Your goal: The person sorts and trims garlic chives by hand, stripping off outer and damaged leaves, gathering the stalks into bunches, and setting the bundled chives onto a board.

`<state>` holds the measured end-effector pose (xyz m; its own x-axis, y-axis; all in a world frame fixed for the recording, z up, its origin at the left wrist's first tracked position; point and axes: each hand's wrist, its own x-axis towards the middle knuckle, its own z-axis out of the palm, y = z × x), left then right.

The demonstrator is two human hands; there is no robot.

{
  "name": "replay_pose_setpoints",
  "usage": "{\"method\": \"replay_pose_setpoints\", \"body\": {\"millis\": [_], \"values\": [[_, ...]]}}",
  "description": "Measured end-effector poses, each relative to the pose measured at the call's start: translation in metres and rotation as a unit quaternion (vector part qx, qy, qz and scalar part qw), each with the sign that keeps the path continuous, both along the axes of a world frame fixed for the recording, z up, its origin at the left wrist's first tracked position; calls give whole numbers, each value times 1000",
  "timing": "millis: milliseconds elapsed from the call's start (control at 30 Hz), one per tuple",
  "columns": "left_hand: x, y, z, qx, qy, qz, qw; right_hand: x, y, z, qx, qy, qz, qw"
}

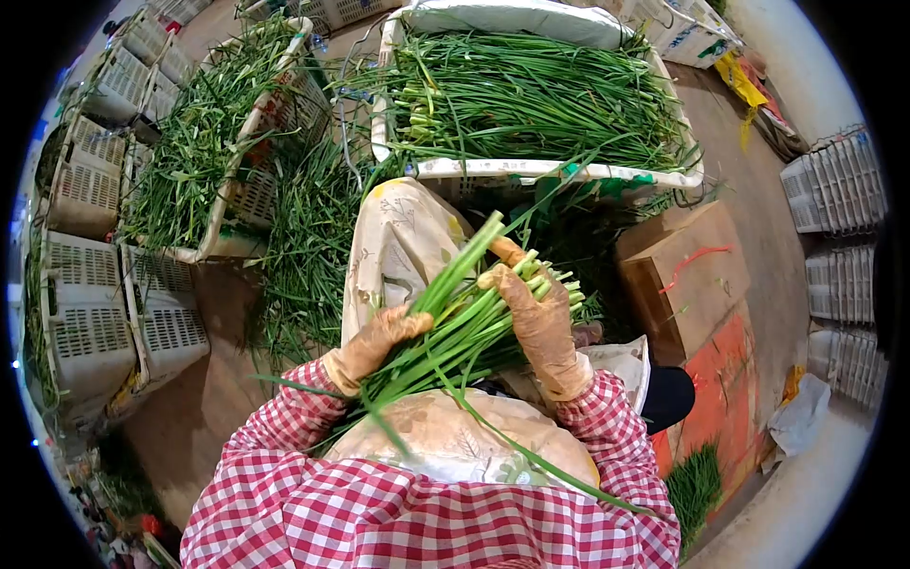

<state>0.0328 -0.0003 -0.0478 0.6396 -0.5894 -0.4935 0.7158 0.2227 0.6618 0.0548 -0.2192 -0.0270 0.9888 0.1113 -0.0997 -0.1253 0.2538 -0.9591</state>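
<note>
A bunch of garlic chives point(464, 341) lies across my lap, its pale cut ends pointing up and to the right. My left hand point(381, 343), in a tan glove, is closed around the leafy part at the left. My right hand point(540, 327), gloved too, grips the stalks near their cut ends, thumb and fingers pressed on them. A few long leaves trail down over the stained apron point(455, 441). Just beyond my knees stands a white crate point(531, 169) heaped with more chives point(540, 95), laid lengthwise.
At the left, another crate point(227, 204) overflows with loose leaves, and trimmings point(308, 275) cover the floor beside it. A cardboard box point(682, 275) stands to my right. Stacked white crates point(90, 313) line the left side, with more crates point(839, 190) along the right wall.
</note>
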Motion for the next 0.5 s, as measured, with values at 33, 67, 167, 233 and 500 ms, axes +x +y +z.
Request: {"method": "replay_pose_setpoints", "body": {"millis": [33, 67, 167, 233, 500], "values": [[2, -2, 1, -39, 36, 25, 998, 0, -3, 2, -5, 16, 7, 1000], [3, 0, -6, -76, 60, 33, 995, 1, -5, 5, -12, 31, 14, 999], [-8, 9, -20, -156, 99, 82, 979, 2, -12, 31, -52, -30, -32, 998], [-12, 14, -23, -173, 83, 60, 980, 6, -34, 43, 6, -71, -78, 994], [-18, 17, -35, -129, 4, 48, 991, 35, -190, 104, -306, -437, -271, 801]]}}
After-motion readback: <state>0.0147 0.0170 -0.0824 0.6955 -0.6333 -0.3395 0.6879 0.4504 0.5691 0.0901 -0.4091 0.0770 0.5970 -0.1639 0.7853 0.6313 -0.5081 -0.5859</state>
